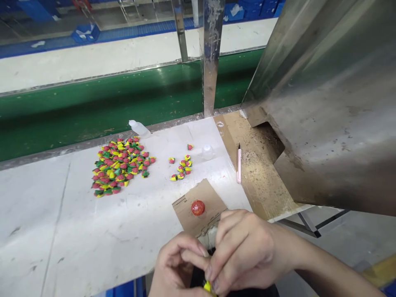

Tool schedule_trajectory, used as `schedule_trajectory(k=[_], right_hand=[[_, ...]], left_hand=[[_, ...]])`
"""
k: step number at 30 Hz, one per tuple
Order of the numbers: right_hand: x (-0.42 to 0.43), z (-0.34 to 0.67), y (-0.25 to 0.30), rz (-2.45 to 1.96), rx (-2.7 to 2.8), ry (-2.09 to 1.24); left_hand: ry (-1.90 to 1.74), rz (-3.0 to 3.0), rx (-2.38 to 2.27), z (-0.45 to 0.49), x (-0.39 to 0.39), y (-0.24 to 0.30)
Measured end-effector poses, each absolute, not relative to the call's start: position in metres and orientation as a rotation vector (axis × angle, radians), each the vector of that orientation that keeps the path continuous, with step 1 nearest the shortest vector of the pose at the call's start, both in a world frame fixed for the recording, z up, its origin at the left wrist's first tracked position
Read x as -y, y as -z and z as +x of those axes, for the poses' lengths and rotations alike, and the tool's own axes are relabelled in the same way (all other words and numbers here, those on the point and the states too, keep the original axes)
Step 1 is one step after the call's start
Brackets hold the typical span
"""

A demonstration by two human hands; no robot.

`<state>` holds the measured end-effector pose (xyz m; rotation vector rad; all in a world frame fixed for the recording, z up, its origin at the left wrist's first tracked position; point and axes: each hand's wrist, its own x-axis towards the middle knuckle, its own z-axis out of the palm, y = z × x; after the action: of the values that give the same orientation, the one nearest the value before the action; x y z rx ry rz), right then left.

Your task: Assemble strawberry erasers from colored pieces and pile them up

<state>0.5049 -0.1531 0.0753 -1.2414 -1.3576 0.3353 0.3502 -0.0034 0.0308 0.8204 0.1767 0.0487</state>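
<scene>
The left hand (175,268) and right hand (247,247) meet below the near edge of the surface (46,214), fingers (216,260) pressed together, pinching a small yellow piece (207,285). It looks tiny, light and easily dropped; a fingertip pinch across its sides suits it.

white worktop (62,231): matt, scuffed | green conveyor belt (93,107): smooth, glossy | upright steel post (210,62): bright metal, streaked | large steel hood (334,95): dull brushed metal | brown cardboard scrap (188,212): matt, rough torn edge | red dome (198,207) on it: glossy | small yellow piece (207,285): mostly hidden, finish unclear
</scene>
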Motion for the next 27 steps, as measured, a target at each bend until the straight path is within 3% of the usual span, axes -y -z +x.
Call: schedule_trajectory(k=[3, 6, 10, 15, 22, 27], right_hand=[[0.153, 0.504, -0.072, -1.236, 1.349, -0.311], [0.159, 0.497, -0.068, -1.207, 1.134, -0.396], [0.166, 0.484, -0.064, -1.244, 0.794, -0.753], [0.157, 0.478, -0.058, -1.032, 0.895, -1.199], [0.145, 0.479, -0.046, -0.749, 0.867, -1.329], [0.150, 0.473, -0.047, -0.874, 0.790, -1.369]], left_hand=[[-0.031, 0.882, -0.201, 0.354, -0.002, -0.044], [-0.245, 1.037, -0.166, 0.357, -0.004, -0.051], [-0.438, 1.248, -0.006, 0.367, -0.005, -0.055], [-0.413, 1.298, 0.054, 0.377, -0.006, -0.057], [-0.408, 1.286, 0.066, 0.371, -0.003, -0.042], [-0.408, 1.200, -0.053, 0.367, 0.003, -0.037]])
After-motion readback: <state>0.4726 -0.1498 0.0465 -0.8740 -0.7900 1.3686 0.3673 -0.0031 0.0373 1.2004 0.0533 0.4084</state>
